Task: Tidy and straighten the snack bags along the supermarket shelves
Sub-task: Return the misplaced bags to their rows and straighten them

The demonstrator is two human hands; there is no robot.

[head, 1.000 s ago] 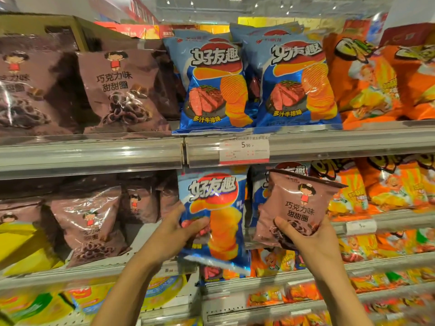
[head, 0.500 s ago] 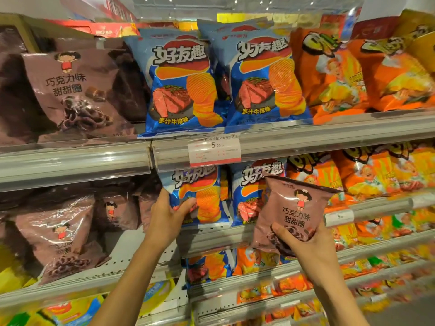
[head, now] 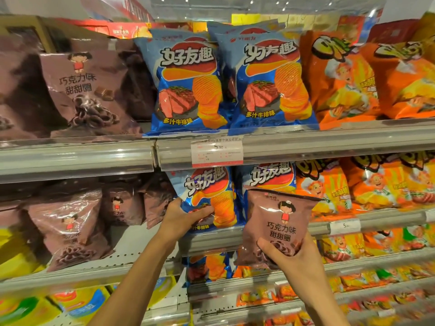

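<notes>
**Both hands on bags at the middle shelf**

Landmark: the price tag (head: 217, 150) on the upper shelf rail (head: 329, 140).

Left hand (head: 181, 220): the forearm rises from the lower edge of the view to a point below and slightly left of the price tag. The thumb lies across the front of a blue bag (head: 209, 196), and the other fingers curl round its lower left edge. The hand grips this bag. The bag stands upright directly below the price tag, with its lower edge on the middle shelf; most of the bag rises above and to the right of the grip.

Right hand (head: 289, 257): the forearm rises from the lower right, and the hand sits below and to the right of the price tag. The thumb presses on the front of a brown bag (head: 279, 222) and the fingers wrap behind its lower right corner. The hand grips this bag by its bottom. The bag stands upright above the grip, held in front of a second blue bag (head: 270, 177) and the middle shelf edge, clear of the shelf.

More brown bags (head: 70, 222) stand well to the lower left of the price tag. Orange bags (head: 376, 182) stand to its lower right.
</notes>
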